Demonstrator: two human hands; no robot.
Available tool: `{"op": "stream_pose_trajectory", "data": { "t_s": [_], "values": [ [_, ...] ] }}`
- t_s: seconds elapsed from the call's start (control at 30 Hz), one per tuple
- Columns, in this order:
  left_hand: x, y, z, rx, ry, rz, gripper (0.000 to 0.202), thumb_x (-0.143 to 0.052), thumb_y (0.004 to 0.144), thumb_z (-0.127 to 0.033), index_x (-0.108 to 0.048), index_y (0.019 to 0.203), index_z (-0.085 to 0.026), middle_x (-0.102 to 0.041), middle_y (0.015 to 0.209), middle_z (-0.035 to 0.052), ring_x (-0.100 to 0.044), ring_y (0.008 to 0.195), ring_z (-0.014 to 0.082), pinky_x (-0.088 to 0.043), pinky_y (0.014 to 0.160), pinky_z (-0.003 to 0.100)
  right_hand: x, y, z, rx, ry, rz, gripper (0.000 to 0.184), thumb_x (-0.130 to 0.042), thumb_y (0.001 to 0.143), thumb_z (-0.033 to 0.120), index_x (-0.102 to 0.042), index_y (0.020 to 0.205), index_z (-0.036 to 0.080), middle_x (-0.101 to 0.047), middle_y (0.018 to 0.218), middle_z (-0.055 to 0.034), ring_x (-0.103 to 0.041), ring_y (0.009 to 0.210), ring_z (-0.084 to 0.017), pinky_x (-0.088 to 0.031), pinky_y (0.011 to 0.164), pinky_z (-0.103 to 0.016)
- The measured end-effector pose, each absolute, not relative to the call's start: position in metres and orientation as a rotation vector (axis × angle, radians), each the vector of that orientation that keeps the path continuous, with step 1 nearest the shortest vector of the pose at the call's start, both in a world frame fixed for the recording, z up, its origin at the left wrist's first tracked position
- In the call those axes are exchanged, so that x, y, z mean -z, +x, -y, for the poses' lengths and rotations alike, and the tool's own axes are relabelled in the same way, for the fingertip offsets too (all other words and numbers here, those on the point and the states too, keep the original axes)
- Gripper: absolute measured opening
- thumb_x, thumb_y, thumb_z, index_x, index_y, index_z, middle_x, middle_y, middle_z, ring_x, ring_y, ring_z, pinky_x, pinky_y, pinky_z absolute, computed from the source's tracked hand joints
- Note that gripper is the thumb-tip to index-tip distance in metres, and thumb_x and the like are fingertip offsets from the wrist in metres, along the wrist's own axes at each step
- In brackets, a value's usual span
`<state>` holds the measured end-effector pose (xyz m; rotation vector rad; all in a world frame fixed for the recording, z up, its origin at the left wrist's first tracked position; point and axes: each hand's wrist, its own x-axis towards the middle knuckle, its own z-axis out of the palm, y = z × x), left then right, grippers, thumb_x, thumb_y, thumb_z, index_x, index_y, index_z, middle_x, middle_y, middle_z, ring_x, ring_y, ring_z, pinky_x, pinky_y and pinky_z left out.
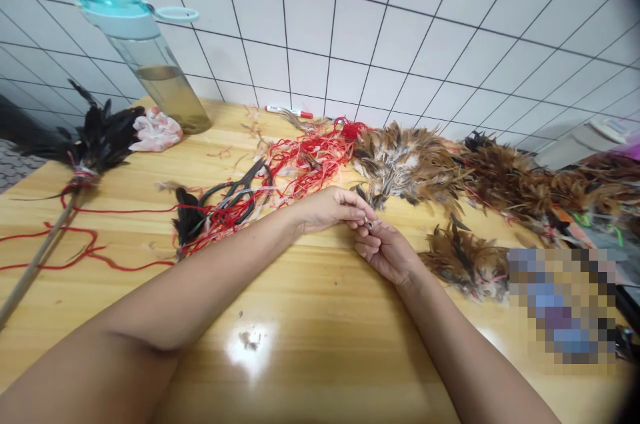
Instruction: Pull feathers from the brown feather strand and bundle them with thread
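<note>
Left hand (pixel 330 211) and right hand (pixel 387 254) meet over the middle of the surface (pixel 300 304). Fingers of both are closed to a pinch on a small piece (pixel 369 225), too tiny to identify; it sits right at the joined fingertips. Just behind: feather pile (pixel 415 164), brown and gold, pointed tips, fluffy grey-white down. More brown feathers (pixel 505 174) run off to the right; a feather bunch (pixel 465 261) lies beside the right wrist. Left of the pile: red strings (pixel 310 167), thin, tangled. Scissors (pixel 245 184), black handles, partly covered by string, near a black feather tuft (pixel 189 217). Far left: wooden stick (pixel 43 261), smooth, round, black feathers (pixel 103 137) tied at its end. Near those, a crumpled whitish-pink tissue (pixel 157 131) and a clear bottle (pixel 163 74), teal lid, yellowish liquid inside. Red-capped marker (pixel 290 111) near the back edge. Surface is glossy yellow wood with visible grain, light glare toward the front. Wall (pixel 320 17) behind: white tiles, dark joints.
</note>
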<state>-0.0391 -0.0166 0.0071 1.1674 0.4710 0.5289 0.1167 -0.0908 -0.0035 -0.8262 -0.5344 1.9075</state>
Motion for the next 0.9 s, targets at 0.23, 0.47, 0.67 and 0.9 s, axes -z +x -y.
{"op": "stream_pose_trajectory", "data": {
  "t_s": [0.23, 0.47, 0.67, 0.9],
  "values": [
    [-0.008, -0.0398, 0.0182, -0.566, 1.137, -0.52, 0.026, -0.08, 0.064, -0.022, -0.071, 0.083, -0.007, -0.071, 0.076, 0.0101, -0.067, 0.067, 0.0135, -0.05, 0.071, 0.027, 0.0069, 0.1156, 0.0922, -1.884, -0.818, 0.512, 0.01, -0.067, 0.076, 0.017, -0.057, 0.077, 0.015, -0.049, 0.063, 0.0039, -0.026, 0.045, -0.002, -0.027, 0.043, -0.013],
    [-0.0077, -0.0426, 0.0165, -0.519, 1.13, -0.454, 0.027, -0.078, 0.068, -0.024, -0.071, 0.089, -0.008, -0.072, 0.076, 0.0102, -0.068, 0.07, 0.0151, -0.051, 0.075, 0.029, 0.0056, 0.114, 0.0934, -1.873, -0.808, 0.519, 0.009, -0.067, 0.077, 0.018, -0.058, 0.079, 0.015, -0.048, 0.064, 0.0035, -0.026, 0.046, -0.003, -0.027, 0.043, -0.014],
    [-0.0082, -0.0409, 0.0185, -0.549, 1.158, -0.514, 0.028, -0.079, 0.066, -0.025, -0.072, 0.087, -0.007, -0.072, 0.074, 0.0103, -0.067, 0.068, 0.0145, -0.051, 0.072, 0.028, 0.0063, 0.1148, 0.0938, -1.881, -0.8, 0.547, 0.004, -0.063, 0.08, 0.018, -0.059, 0.079, 0.015, -0.048, 0.064, 0.0033, -0.025, 0.046, -0.003, -0.029, 0.042, -0.014],
    [-0.0073, -0.041, 0.0183, -0.532, 1.159, -0.499, 0.029, -0.076, 0.07, -0.029, -0.072, 0.089, -0.007, -0.071, 0.074, 0.0103, -0.066, 0.068, 0.0138, -0.05, 0.071, 0.028, 0.0074, 0.1145, 0.0934, -1.889, -0.788, 0.541, 0.003, -0.059, 0.083, 0.017, -0.058, 0.081, 0.015, -0.048, 0.065, 0.0028, -0.027, 0.045, -0.003, -0.029, 0.042, -0.014]
  ]
}}
